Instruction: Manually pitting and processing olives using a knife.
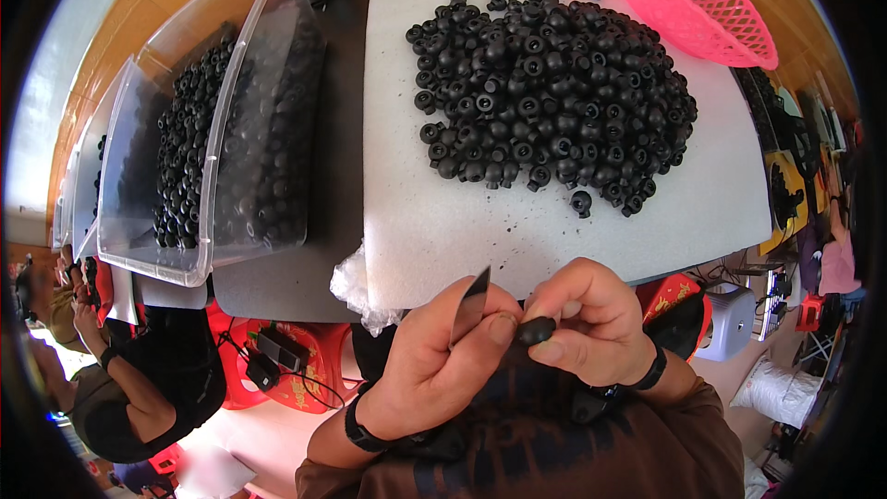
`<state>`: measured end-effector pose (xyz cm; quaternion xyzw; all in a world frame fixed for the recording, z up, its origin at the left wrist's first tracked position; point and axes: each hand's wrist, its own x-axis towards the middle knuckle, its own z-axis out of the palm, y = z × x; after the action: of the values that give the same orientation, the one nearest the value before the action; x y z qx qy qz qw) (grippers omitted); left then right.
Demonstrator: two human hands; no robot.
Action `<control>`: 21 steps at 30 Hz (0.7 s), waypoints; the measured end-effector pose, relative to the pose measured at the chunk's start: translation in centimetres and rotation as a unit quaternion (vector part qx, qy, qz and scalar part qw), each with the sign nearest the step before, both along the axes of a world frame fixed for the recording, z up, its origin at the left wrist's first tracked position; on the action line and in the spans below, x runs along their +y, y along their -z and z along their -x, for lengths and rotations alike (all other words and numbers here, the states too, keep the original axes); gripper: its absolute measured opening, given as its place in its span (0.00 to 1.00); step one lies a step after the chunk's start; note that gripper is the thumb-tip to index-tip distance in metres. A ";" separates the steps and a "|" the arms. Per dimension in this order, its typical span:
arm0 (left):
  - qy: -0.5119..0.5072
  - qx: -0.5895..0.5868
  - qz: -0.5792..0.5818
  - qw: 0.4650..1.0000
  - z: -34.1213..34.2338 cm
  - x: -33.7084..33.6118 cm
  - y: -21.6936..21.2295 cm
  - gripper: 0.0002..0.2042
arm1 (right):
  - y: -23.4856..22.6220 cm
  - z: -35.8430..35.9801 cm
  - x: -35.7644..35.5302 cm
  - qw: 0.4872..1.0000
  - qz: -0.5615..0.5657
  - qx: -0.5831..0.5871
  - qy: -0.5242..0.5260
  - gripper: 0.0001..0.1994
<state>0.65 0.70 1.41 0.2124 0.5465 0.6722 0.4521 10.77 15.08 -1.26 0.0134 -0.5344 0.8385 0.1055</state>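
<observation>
Below the white foam board (443,222), the right hand (596,323) pinches a small round black rubber piece (535,330) at its fingertips. The left hand (443,351) grips what looks like a thin dark blade (471,300) just beside it. Matching glossy pieces (554,83) heap on the board.

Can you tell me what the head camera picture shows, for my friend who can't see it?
The left hand holds a thin blade next to a small black rubber piece pinched in the right hand. Beyond them, a pile of black pieces lies on a white board, beside clear bins.
</observation>
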 end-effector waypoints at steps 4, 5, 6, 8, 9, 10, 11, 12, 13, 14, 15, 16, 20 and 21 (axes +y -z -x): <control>-0.005 0.239 0.023 0.971 0.3 0.2 0.0 0.04 | 0.0 0.0 0.0 0.999 0.022 0.024 0.027 0.11; -0.016 0.358 0.016 0.933 0.3 0.4 0.0 0.06 | 0.0 0.1 -0.1 0.999 0.020 0.024 0.028 0.11; -0.021 0.403 0.012 0.915 0.3 0.6 0.0 0.10 | 0.1 0.2 -0.2 0.998 0.037 0.036 0.030 0.12; -0.016 0.459 0.019 0.888 0.1 0.7 -0.2 0.13 | 0.1 0.2 -0.1 0.997 0.053 0.049 0.032 0.12; -0.010 0.512 0.028 0.858 0.1 0.7 -0.2 0.15 | 0.1 0.2 0.0 0.996 0.055 0.059 0.025 0.13; -0.010 0.512 0.028 0.858 0.1 0.7 -0.2 0.15 | 0.1 0.2 0.0 0.996 0.057 0.069 0.017 0.14; -0.006 0.547 0.043 0.836 0.0 0.7 -0.2 0.17 | 0.2 0.1 0.1 0.996 0.057 0.069 0.017 0.14; 0.000 0.581 0.057 0.812 0.0 0.7 -0.1 0.20 | 0.4 0.1 0.1 0.995 0.064 0.078 0.008 0.15; 0.000 0.581 0.056 0.812 0.0 0.7 0.0 0.20 | 0.5 0.1 0.2 0.994 0.070 0.086 -0.001 0.15; 0.000 0.585 0.053 0.809 0.1 0.8 0.2 0.21 | 0.6 0.1 0.2 0.994 0.070 0.086 0.000 0.15; 0.000 0.589 0.051 0.806 0.0 0.8 0.3 0.22 | 0.6 0.0 0.2 0.992 0.085 0.090 -0.004 0.16; 0.000 0.590 0.051 0.806 0.0 0.8 0.3 0.22 | 0.6 0.0 0.2 0.991 0.100 0.093 -0.007 0.16; -0.005 0.582 0.047 0.812 0.0 0.9 0.5 0.21 | 0.4 0.0 0.4 0.989 0.114 0.094 -0.015 0.14; -0.009 0.579 0.040 0.815 -0.1 0.9 0.5 0.21 | 0.5 -0.1 0.5 0.989 0.126 0.081 -0.021 0.13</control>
<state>0.70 1.62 0.90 0.5385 0.7360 0.4067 0.0543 10.85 15.61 -1.73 0.0790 -0.4141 0.8973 0.1313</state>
